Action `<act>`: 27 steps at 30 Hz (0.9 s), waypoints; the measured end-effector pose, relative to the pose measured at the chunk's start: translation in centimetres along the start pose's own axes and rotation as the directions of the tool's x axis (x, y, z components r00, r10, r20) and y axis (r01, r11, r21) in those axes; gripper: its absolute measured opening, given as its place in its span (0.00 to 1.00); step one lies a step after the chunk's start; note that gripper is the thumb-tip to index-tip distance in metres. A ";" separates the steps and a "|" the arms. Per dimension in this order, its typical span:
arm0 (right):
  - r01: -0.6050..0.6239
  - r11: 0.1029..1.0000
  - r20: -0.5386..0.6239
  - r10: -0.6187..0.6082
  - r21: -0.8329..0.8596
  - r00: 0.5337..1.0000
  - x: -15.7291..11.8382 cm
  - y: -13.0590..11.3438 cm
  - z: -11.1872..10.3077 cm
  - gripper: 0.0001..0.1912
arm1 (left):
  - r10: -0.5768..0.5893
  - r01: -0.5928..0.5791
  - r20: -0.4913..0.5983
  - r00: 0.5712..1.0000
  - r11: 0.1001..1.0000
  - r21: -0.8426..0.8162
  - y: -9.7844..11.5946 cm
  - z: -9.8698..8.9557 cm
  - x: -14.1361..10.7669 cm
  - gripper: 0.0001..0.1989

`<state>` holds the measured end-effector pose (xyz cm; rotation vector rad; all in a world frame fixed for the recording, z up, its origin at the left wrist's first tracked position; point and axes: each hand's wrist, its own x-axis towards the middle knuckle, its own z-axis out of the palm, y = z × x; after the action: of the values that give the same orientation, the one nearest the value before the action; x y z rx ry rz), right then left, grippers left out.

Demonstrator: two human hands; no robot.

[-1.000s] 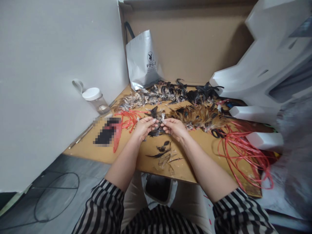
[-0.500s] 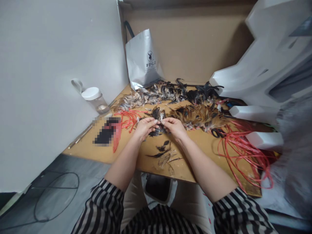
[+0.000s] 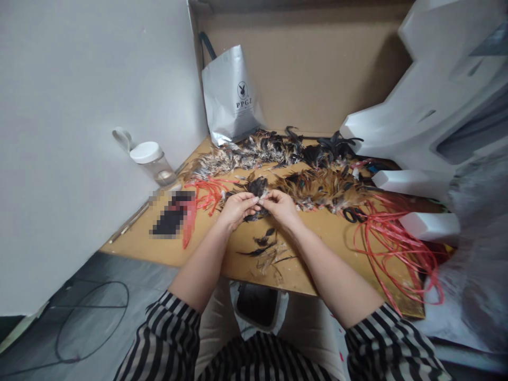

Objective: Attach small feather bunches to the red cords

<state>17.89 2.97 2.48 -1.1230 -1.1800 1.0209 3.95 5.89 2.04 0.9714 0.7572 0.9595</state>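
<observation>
My left hand (image 3: 238,209) and my right hand (image 3: 280,208) meet fingertip to fingertip over the middle of the table (image 3: 222,254). Both are closed in a pinch on a small bunch of dark feathers (image 3: 257,186), whose tips fan out beyond my fingers. Its pale quill ends are mostly covered by my thumbs and fingers. More dark feathers lie under my hands. Just right of my right hand is a thick row of brown feathers (image 3: 325,190). Nearer to me lie some loose feathers (image 3: 270,251).
Farther back runs a speckled feather row (image 3: 234,159) beneath a silver bag (image 3: 228,98). A clear jar (image 3: 153,161) stands left, near red ties (image 3: 208,193). Black-handled scissors (image 3: 353,215) and red plastic string (image 3: 391,254) lie right, beside white foam (image 3: 431,228).
The dark feather bunch has turned between my fingers; its pale part shows less now and its dark tips show more. My hands stay in nearly the same place.
</observation>
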 end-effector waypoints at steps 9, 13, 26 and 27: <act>-0.108 0.984 0.041 0.103 0.143 0.994 0.0 -0.8 -0.4 0.14 | 0.022 -0.022 0.008 1.000 1.000 -0.008 0.2 0.1 -0.1 0.11; -0.071 0.991 0.035 0.068 0.111 0.997 0.0 -0.6 -0.4 0.13 | 0.018 -0.018 0.026 0.999 1.000 0.002 0.2 0.1 -0.1 0.11; 0.106 0.990 0.036 -0.103 -0.096 0.994 0.2 -0.7 -0.9 0.08 | 0.043 -0.047 0.048 0.998 0.995 0.091 0.5 -0.2 -0.2 0.11; 0.115 0.986 0.012 -0.115 -0.117 0.993 0.3 -0.5 -1.1 0.08 | 0.076 -0.078 0.029 0.997 0.994 0.077 0.7 -0.2 -0.2 0.11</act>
<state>19.02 3.09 3.02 -1.1306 -1.3079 0.8758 3.49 5.89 2.58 1.0856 0.7441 0.9884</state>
